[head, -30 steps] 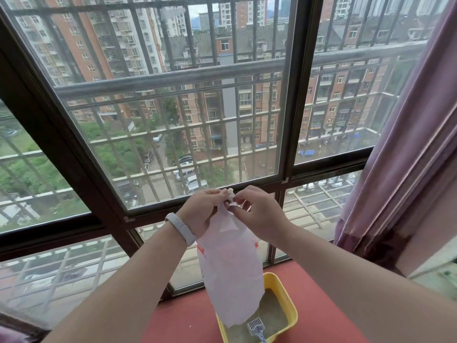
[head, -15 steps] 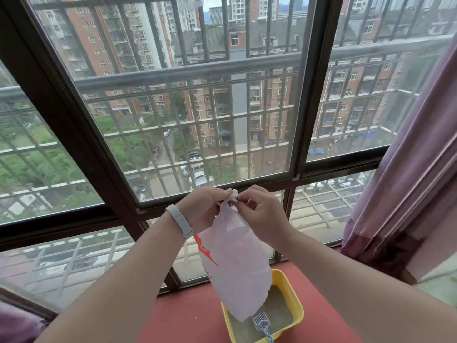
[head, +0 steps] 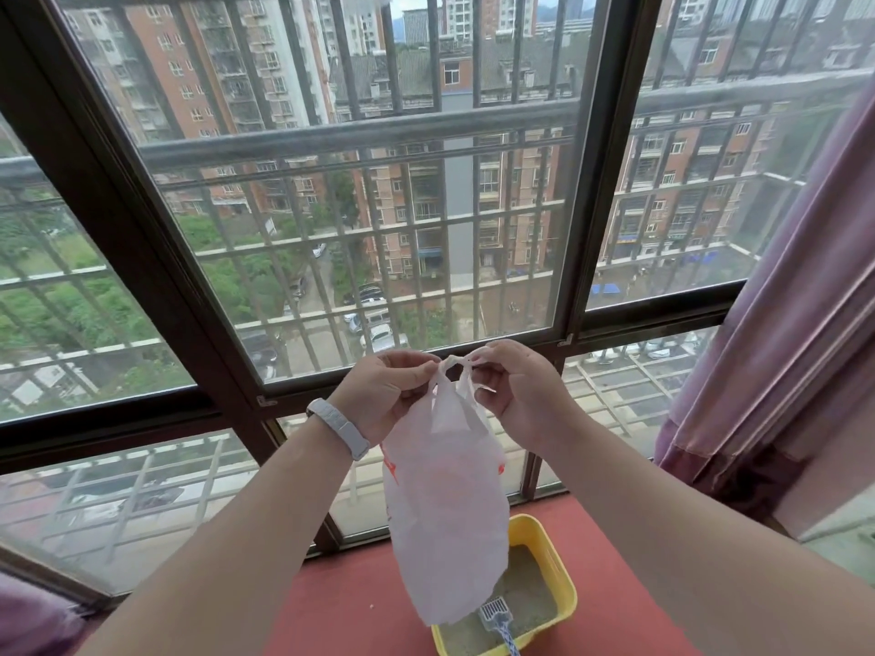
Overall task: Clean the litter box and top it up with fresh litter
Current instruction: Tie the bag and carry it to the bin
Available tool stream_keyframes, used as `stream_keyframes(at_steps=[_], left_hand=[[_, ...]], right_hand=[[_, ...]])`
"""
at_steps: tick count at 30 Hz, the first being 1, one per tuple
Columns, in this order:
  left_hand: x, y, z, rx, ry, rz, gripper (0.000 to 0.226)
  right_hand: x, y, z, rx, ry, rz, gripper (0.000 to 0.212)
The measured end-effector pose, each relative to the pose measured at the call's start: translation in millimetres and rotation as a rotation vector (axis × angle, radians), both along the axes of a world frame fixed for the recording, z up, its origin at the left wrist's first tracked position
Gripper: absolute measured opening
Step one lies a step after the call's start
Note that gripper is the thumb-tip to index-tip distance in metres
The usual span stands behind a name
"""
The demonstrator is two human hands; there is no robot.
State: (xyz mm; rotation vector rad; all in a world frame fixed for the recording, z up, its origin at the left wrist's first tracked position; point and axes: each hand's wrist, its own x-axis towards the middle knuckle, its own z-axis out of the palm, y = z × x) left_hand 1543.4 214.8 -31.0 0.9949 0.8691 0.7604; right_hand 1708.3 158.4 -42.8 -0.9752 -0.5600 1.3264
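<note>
We knot the bag above the litter box.
Our left hand (head: 386,395) and right hand (head: 513,395) pinch the handles of the plastic bag (head: 445,527), which hangs straight down over the near litter box (head: 561,575).

text: you can read none | plastic bag (head: 445,504): red print along its edges, too blurred to read | distant shopfront signs: too small
</note>
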Motion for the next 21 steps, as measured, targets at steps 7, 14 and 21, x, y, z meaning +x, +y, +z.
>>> stream_keyframes(at_steps=[7, 14, 21], left_hand=[[11.9, 1.1, -16.2, 0.910, 0.787, 0.274, 0.012], [24.4, 10.8, -7.8, -0.112, -0.169, 0.369, 0.020], [26.2, 14.8, -3.0, -0.273, -0.561, 0.350, 0.027]], right_hand=[[9.0, 6.0, -0.6, -0.068, -0.045, -0.117, 0.024], [35.4, 9.7, 4.5, -0.038, -0.103, -0.163, 0.018], [59.1, 8.8, 7.9, 0.022, 0.188, -0.140, 0.018]])
